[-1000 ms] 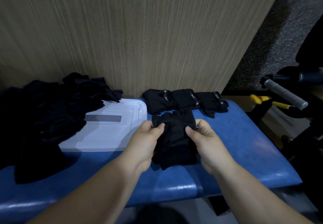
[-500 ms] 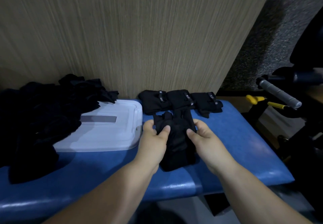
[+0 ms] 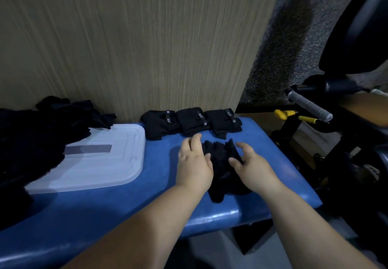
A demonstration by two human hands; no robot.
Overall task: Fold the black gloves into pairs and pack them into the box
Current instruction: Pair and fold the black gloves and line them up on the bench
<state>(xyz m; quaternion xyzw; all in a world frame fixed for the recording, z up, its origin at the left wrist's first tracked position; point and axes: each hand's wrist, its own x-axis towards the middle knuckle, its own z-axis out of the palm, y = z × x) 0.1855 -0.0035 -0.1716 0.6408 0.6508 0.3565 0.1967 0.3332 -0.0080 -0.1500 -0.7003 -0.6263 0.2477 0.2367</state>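
1. Reaching over a blue padded bench (image 3: 279, 163), a person handles a bundle of black gloves (image 3: 220, 163) that lies right of centre in the frame, close to the bench's front edge.
2. The left hand (image 3: 194, 163) is open beside the bundle's left side, fingers stretched forward and thumb touching the cloth.
3. The right hand (image 3: 253, 169) arches over the bundle's right side with its thumb on the fabric. Whether it actually grips the cloth cannot be told from this angle.
4. Three folded pairs (image 3: 192, 120) sit side by side in a row at the back of the bench, just above the hands in the frame, against a wood-grain panel (image 3: 136, 48). Each shows a small label strip.
5. A white box lid (image 3: 100, 168) rests on the bench at centre left, with a grey strip on its top.
6. A loose heap of dark gloves (image 3: 35, 138) fills the left edge of the frame and overlaps the lid's left and rear sides.
7. At upper right, a grey-gripped handle (image 3: 308, 106) and yellow-tipped parts (image 3: 283, 113) of dark equipment stand beside the bench.
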